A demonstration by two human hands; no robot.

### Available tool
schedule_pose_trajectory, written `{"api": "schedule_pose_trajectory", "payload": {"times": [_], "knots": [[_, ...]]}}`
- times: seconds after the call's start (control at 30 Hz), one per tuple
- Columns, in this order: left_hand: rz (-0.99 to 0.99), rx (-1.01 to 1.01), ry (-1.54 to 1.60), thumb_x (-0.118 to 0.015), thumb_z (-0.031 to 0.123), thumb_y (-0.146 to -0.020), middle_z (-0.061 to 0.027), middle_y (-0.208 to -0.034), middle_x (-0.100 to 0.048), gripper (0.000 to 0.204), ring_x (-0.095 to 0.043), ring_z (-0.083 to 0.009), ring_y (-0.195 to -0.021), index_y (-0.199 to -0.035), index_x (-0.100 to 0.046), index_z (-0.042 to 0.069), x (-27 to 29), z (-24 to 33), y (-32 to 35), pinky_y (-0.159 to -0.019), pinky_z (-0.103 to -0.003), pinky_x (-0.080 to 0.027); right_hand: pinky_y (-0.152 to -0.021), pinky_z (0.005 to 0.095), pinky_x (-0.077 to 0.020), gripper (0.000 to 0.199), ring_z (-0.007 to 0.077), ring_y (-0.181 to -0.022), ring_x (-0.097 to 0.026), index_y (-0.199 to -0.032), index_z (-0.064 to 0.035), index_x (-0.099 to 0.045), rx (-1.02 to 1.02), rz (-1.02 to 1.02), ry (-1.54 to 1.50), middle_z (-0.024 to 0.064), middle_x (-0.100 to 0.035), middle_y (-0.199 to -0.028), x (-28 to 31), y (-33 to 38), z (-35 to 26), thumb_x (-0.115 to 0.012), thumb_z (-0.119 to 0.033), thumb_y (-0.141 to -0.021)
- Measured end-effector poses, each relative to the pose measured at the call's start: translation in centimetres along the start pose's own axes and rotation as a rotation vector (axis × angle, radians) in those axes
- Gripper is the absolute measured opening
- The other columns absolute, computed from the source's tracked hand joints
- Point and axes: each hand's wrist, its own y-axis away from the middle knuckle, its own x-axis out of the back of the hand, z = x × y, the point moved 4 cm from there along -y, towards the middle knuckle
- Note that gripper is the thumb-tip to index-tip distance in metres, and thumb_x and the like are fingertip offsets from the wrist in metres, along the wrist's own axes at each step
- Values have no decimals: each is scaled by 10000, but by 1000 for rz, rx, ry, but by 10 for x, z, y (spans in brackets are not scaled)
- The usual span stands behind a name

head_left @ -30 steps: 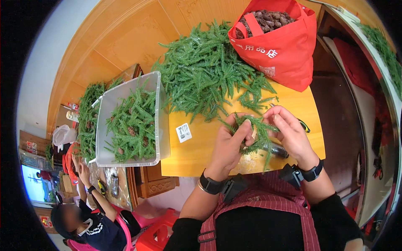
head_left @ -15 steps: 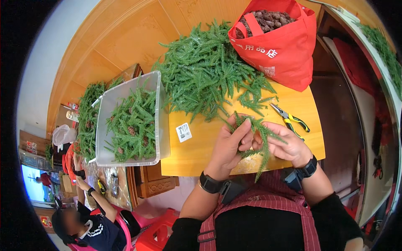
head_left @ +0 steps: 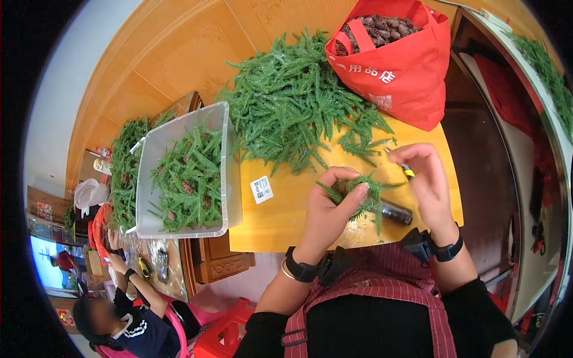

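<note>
My left hand (head_left: 334, 206) is closed around a green artificial pine sprig (head_left: 365, 200), held above the yellow tabletop (head_left: 292, 224). Its tips spread out past my thumb. Beside the sprig lies a dark cylinder (head_left: 395, 212), partly hidden by the sprig. Over a pair of pliers with yellow-and-black handles (head_left: 408, 172), my right hand (head_left: 433, 188) has its fingers curved and apart. The hand covers most of the pliers, and no firm grip on them shows. A large heap of green sprigs (head_left: 292, 101) lies beyond my hands.
A red bag (head_left: 412, 83) of pine cones (head_left: 382, 30) stands at the far right. To the left is a clear plastic bin (head_left: 225, 173) with sprigs and cones. A white label card (head_left: 261, 189) lies on the table. A co-worker (head_left: 137, 316) sits at the lower left.
My right hand has left the sprig and moved right and away from me to the pliers. The dark cylinder has come into view. My left hand keeps the sprig.
</note>
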Motion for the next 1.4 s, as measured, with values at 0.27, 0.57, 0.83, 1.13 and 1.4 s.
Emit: {"api": "schedule_pose_trajectory", "payload": {"times": [0.27,0.57,0.83,1.13,1.4], "knots": [[-77,-7,52,-562,12,-793,-61,-944,-524,181,-522,-112,-772,-953,-477,23,2,-3,2,-666,-238,-429,-667,233,-458,182,122,-702,-557,-872,2,-507,59,-101,345,49,-545,-796,-16,3,5,-594,25,-714],[-110,69,210,-550,33,-815,-70,-853,-539,142,-558,-154,-745,-910,-445,26,4,-12,3,-681,-273,-445,-576,214,-408,172,114,-676,-521,-888,9,-575,167,-76,411,59,-518,-787,-18,0,-1,-553,46,-721],[65,102,218,-511,55,-856,-43,-791,-535,94,-536,-124,-721,-927,-452,41,-3,-19,4,-631,-240,-428,-579,233,-418,150,148,-676,-529,-845,2,-594,249,-22,509,75,-530,-790,-18,2,-2,-574,33,-699],[194,168,499,-521,57,-858,-38,-710,-542,73,-519,-109,-625,-924,-493,49,-9,-25,10,-526,-209,-422,-620,232,-413,112,138,-721,-532,-775,12,-569,66,-15,371,71,-545,-789,-12,5,9,-624,23,-678],[174,91,371,-550,16,-830,-36,-718,-535,62,-516,-101,-594,-886,-524,9,-1,-21,7,-517,-207,-415,-590,233,-406,146,137,-673,-511,-771,11,-559,113,-32,351,55,-541,-768,-17,8,4,-655,12,-660]]}}
